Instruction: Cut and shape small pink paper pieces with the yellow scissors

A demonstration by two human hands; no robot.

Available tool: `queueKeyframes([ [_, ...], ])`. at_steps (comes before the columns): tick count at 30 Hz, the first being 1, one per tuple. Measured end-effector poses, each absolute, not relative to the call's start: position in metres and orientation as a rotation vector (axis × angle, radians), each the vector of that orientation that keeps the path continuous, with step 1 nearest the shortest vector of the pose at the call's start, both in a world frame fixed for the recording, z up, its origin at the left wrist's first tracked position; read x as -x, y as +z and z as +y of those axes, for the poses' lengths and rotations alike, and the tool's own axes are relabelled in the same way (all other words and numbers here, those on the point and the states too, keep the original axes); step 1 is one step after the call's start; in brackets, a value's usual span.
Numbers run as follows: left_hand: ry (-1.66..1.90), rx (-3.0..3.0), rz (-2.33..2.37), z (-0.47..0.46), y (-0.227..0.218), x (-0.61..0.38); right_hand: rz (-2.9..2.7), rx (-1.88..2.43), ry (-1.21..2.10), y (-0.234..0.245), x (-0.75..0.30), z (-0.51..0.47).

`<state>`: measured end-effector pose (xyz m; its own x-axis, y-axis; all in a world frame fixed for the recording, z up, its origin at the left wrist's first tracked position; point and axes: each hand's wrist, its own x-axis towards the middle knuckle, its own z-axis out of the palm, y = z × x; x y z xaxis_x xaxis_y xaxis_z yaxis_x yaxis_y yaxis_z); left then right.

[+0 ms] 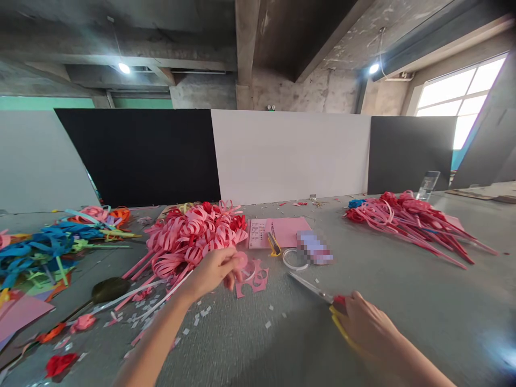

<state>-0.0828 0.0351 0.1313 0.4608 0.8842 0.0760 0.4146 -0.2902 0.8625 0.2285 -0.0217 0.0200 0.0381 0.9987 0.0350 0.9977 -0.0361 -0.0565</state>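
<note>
Between the thumb and fingers of my left hand [217, 271] is a small round pink paper disc [241, 260]. Just past that hand, a pink paper scrap [258, 280] with round cut-outs lies on the grey table. My right hand [365, 320] is wrapped round the red and yellow handles of a pair of scissors [312, 287]. The scissor blades point left and away from me, apart from the paper. A white ring-shaped roll [295, 259] lies beyond the scissor tips.
Pink paper strips [193, 236] are heaped at the left, with multicoloured strips [48, 247] farther left. Another pink bundle [403, 217] lies right. A yellow cutter [274, 245] rests by pink sheets [288, 231] and a blurred-out rectangular object [315, 247].
</note>
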Motion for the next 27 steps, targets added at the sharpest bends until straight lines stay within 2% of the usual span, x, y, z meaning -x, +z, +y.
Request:
queueKeyframes([
  [5, 0.838, -1.948, 1.177, 0.031, 0.146, 0.103, -2.071, 2.133, -0.081, 0.038, -0.241, -0.019],
  [8, 0.960, -1.932, 1.181, 0.030, 0.134, 0.096, -1.934, 1.784, -0.092, 0.049, -0.227, -0.012],
  [12, 1.119, -1.761, 1.104, 0.025, 0.082, 0.054, -1.812, 1.239, 0.321, 0.046, -0.177, 0.000],
  [17, 1.184, -1.593, 1.028, 0.018, 0.019, 0.010, -1.486, 1.084, 0.749, 0.011, -0.119, 0.012],
  [21, 1.151, -1.514, 0.994, 0.018, 0.005, 0.009, -1.247, 0.972, 1.074, -0.005, -0.107, 0.018],
  [27, 1.095, -1.471, 0.962, 0.019, 0.006, 0.011, -1.220, 0.923, 1.198, -0.003, -0.112, 0.020],
])
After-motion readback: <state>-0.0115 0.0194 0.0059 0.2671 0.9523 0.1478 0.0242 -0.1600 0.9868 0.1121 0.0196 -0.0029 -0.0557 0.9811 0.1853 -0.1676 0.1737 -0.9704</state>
